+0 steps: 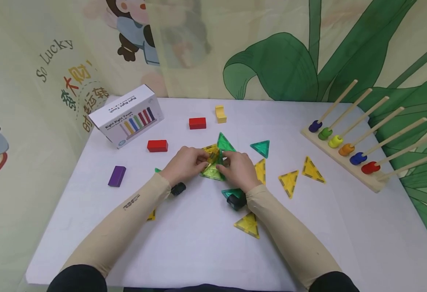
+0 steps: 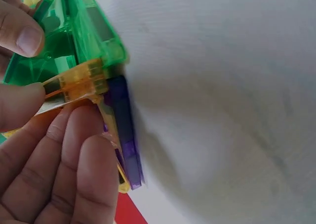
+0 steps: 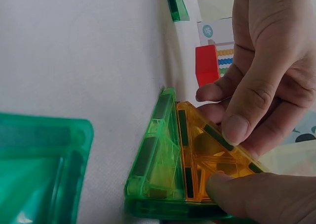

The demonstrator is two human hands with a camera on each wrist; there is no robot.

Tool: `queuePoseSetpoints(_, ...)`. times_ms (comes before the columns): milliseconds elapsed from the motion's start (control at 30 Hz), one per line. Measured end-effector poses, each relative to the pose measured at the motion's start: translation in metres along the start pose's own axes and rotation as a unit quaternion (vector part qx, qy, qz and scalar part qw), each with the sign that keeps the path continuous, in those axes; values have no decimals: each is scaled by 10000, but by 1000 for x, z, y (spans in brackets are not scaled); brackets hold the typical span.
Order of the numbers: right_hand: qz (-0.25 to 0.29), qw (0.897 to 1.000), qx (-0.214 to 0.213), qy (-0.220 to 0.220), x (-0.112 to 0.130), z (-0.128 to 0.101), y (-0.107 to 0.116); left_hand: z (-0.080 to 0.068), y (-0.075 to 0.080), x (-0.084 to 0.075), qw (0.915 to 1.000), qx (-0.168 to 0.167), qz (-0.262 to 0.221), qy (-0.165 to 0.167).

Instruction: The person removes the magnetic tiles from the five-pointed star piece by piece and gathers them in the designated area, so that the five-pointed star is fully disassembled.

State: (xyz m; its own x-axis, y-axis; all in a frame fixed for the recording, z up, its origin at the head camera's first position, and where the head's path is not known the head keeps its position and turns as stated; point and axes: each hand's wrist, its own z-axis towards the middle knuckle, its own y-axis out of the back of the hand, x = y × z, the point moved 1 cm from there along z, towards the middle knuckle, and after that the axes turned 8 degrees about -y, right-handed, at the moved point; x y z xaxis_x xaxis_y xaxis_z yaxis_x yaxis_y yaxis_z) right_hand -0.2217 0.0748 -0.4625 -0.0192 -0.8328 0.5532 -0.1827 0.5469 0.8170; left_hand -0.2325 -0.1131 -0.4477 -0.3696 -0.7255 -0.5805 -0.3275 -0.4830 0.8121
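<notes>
Both hands meet at a small cluster of translucent triangular magnetic tiles in the middle of the table. My left hand [image 1: 185, 164] pinches a yellow-orange triangular tile [image 3: 207, 140] between thumb and fingers. On the other side, my right hand [image 1: 239, 168] grips a green triangular tile [image 2: 98, 31], its thumb in front of the tile in the left wrist view. The yellow-orange tile leans against the green ones. A light green tile [image 1: 211, 172] lies below the fingers in the head view, and a purple tile edge [image 2: 126, 135] shows in the left wrist view. The fingers partly hide the joints.
Loose yellow tiles [image 1: 289, 183] and a green tile [image 1: 260, 148] lie to the right. Red blocks [image 1: 157, 146], a purple block [image 1: 116, 176] and a yellow block [image 1: 220, 114] lie left and behind. A white box [image 1: 127, 115] and a wooden peg rack [image 1: 344, 162] stand at the back.
</notes>
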Motion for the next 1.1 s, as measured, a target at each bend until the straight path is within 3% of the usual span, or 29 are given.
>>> queuePoseSetpoints(333,107,9991,296,-272,1,0,3,-3,3,2,9999,89,-53,-44)
queuePoseSetpoints(667,398,9981,290,-378,4,3,3,-4,-1,2,9996,2,-268,89)
queuePoseSetpoints(1100,543,9981,187,-206,3,6,1,-4,4,1,9999,-134,-52,-35)
